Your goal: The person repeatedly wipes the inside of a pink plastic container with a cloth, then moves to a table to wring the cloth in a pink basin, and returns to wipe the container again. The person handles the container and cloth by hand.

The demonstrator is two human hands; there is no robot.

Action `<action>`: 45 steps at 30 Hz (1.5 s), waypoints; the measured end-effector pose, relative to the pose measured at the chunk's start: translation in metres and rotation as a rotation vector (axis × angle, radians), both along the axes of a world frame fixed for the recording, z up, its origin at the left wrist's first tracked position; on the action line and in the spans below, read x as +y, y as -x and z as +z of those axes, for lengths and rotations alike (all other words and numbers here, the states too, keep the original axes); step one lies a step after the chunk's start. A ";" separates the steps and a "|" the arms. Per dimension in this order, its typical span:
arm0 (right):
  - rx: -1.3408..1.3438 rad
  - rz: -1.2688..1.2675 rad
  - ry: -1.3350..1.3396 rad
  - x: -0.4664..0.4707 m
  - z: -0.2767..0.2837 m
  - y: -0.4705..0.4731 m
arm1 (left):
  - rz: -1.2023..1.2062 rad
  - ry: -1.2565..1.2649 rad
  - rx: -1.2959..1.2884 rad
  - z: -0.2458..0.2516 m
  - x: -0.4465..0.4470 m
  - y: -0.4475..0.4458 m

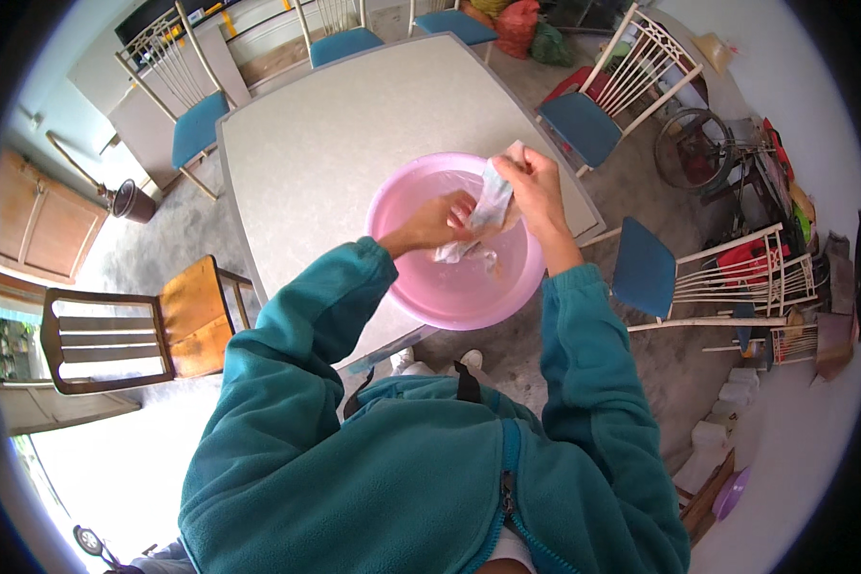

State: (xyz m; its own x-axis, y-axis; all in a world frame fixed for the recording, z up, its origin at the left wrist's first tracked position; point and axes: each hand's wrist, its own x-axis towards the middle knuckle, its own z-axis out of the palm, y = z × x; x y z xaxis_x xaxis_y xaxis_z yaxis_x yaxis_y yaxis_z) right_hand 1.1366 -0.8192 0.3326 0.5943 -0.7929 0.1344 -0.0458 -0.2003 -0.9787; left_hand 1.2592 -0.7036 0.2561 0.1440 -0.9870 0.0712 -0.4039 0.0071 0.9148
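A pink plastic basin (pixel 466 305) of water stands at the near edge of the table, its front rim reaching past that edge. Over the water, a wet, pale cloth (pixel 495 195) is stretched between my two hands. My right hand (pixel 537 192) pinches its upper end above the basin's right rim. Lower and to the left, my left hand (pixel 441 219) has its fingers curled around the cloth. A loose lower part of the cloth hangs beneath that hand towards the water; where exactly it meets the surface is hard to tell.
The pale table (pixel 316 151) extends beyond the basin. Metal chairs with blue seats (pixel 581 129) surround it, one close on the right (pixel 643 267). A wooden chair (pixel 195 316) is at the left. Clutter and a wheel (pixel 692 152) line the right wall.
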 end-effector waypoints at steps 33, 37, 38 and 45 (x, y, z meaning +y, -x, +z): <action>-0.386 -0.198 0.075 -0.053 0.067 0.075 | 0.318 0.452 -0.266 0.056 -0.003 -0.031; -0.363 -0.094 0.020 -0.048 0.040 0.076 | 0.292 0.217 0.074 0.034 -0.009 -0.042; -0.279 -0.070 0.062 -0.045 0.026 0.075 | 0.311 0.170 0.042 0.026 -0.011 -0.043; 0.451 0.119 0.117 -0.005 -0.119 0.056 | -0.028 -0.098 -0.455 -0.042 0.001 -0.016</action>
State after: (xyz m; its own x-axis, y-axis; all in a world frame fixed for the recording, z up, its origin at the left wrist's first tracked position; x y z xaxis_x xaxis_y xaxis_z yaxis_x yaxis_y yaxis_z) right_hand 1.0810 -0.8243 0.2136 0.6999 -0.7104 -0.0735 -0.4305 -0.3375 -0.8371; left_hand 1.2749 -0.7026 0.2142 0.0926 -0.9953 0.0269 -0.7655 -0.0538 0.6412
